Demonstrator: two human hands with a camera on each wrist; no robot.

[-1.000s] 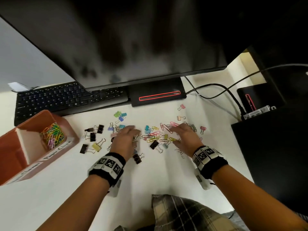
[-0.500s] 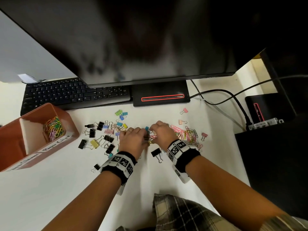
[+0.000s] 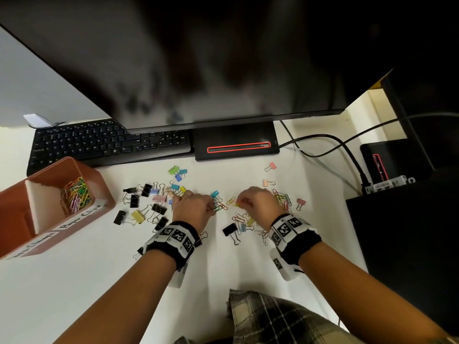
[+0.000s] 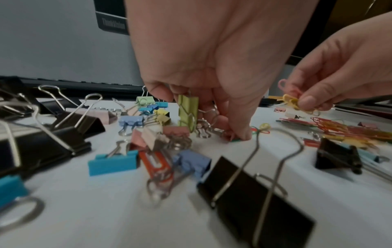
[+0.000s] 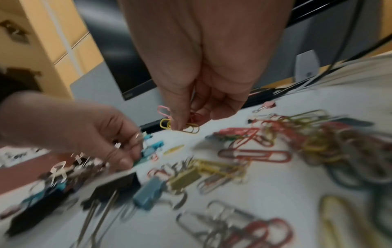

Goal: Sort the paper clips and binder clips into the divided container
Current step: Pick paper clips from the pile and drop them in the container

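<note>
Head view is showing both hands low over the scattered clips on the white desk [image 3: 74, 294]; the left hand [image 3: 193, 209] is curling its fingers down, pinching at a green paper clip [image 4: 235, 140] lying flat on the desk, with a light-green binder clip [image 4: 187, 114] tucked upright against its curled fingers; the right hand [image 3: 258, 204] is pinching a yellow paper clip [image 5: 180, 126] and a pink one between thumb and fingertips, lifted just off the desk; half a second ago the two hands were touching over the middle of the pile, and now they are sitting apart with a blue binder clip [image 3: 215, 194] showing in the gap between them; black binder clips [image 3: 145, 189] and coloured ones are lying to the left of the left hand, loose paper clips [image 3: 282, 198] mostly under and right of the right hand; the divided container [image 3: 15, 194] is standing well apart at the left, its far compartment holding coloured paper clips, its front label reading "Paper Clips", the neighbouring label being too blurred to read and the near compartment's contents being hidden by the wall; the monitor [image 4: 112, 25] is bearing a "ThinkVision" mark in the left wrist view; a keyboard [image 3: 106, 142] is lying beyond the container; the right wrist view is smeared with blur.
</note>
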